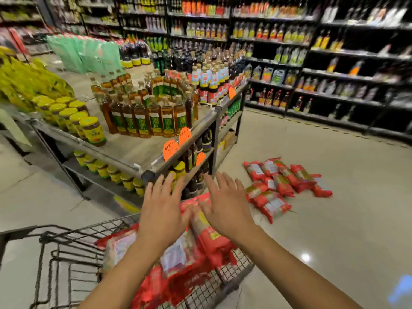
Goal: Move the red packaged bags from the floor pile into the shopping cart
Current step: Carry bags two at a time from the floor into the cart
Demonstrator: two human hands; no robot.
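Above the shopping cart (73,230), held left hand (160,208) and right hand (225,208) spread-fingered, empty; judged the floor pile's red bags (281,181) soft, slippery, best grasped mid-length.

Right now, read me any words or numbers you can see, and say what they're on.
Orange price tags: handwriting, too blurred to read.
Green bottle labels: blurred.
Jar labels: blurred.
Red bags: white labels too small.
Nothing can be quoted.

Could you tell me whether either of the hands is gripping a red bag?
No, the left hand and right hand both show straight, spread fingers above the red bags in the shopping cart.
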